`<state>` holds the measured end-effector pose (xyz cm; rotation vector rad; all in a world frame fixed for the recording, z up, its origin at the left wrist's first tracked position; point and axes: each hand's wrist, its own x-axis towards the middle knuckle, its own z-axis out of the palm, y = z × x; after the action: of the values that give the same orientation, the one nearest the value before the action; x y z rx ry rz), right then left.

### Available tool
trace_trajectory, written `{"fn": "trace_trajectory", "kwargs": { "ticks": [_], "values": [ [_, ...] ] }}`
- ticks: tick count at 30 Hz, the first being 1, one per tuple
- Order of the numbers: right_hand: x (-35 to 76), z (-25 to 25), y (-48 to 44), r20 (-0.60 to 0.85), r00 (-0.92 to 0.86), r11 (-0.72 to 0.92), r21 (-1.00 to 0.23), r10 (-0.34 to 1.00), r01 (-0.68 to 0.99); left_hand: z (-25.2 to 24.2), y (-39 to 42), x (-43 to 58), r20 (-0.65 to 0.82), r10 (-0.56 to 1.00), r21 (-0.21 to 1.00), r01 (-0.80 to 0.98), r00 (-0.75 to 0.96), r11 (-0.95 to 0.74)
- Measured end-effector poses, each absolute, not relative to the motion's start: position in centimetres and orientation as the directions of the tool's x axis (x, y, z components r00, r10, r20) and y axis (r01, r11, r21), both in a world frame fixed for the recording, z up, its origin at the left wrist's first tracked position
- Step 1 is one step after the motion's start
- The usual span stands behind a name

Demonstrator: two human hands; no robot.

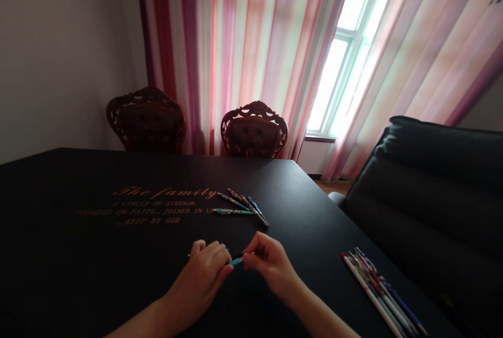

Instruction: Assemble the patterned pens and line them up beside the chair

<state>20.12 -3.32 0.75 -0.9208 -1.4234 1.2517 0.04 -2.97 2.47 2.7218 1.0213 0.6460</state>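
Observation:
Just above the near part of the black table [98, 264], both hands meet around one slim teal pen [236, 261]. My left hand [210, 267] is wrapped round its body, with a small end showing beyond the fingers on the left. The thumb and forefinger of my right hand [267, 262] pinch the pen's right end, where something dark and thin also shows. Most of the pen is hidden by my left hand. Beyond the hands lies a loose group of several pens [245, 204], with a green and white pen [233, 212] at its near left side.
Several more pens [377, 291] lie side by side near the table's right edge. Gold lettering marks the tabletop at the left. Two carved chairs [254, 136] stand behind the table, and a black leather seat [432, 207] is at the right. Striped curtains hang by the window.

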Motion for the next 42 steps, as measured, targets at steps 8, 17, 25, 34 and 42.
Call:
{"fn": "trace_trajectory", "kwargs": {
  "ticks": [8,17,25,34,42],
  "values": [
    [23.7,1.8,-1.9,0.297,-0.074,0.297,-0.955,0.952,-0.017,1.8,-2.4,-0.6,0.358,0.711,0.351,0.618,0.606,-0.704],
    [28.5,2.0,-0.3,0.259,0.001,0.256,-0.954,0.966,0.154,0.8,-1.1,-1.6,0.407,0.807,0.482,0.65,0.428,-0.587],
    [23.9,1.0,-1.7,0.188,-0.16,0.226,-0.936,0.969,0.271,1.9,-1.6,-1.5,0.348,0.813,0.519,0.627,0.467,-0.581],
    [23.1,0.9,-2.2,0.219,-0.13,0.244,-0.942,0.967,0.231,1.2,-1.3,-1.5,0.357,0.821,0.534,0.624,0.445,-0.57],
    [22.9,1.5,-2.6,0.329,-0.166,0.367,-0.864,0.93,0.345,1.3,-1.2,-1.5,0.339,0.834,0.559,0.619,0.437,-0.551]
  ]
}}
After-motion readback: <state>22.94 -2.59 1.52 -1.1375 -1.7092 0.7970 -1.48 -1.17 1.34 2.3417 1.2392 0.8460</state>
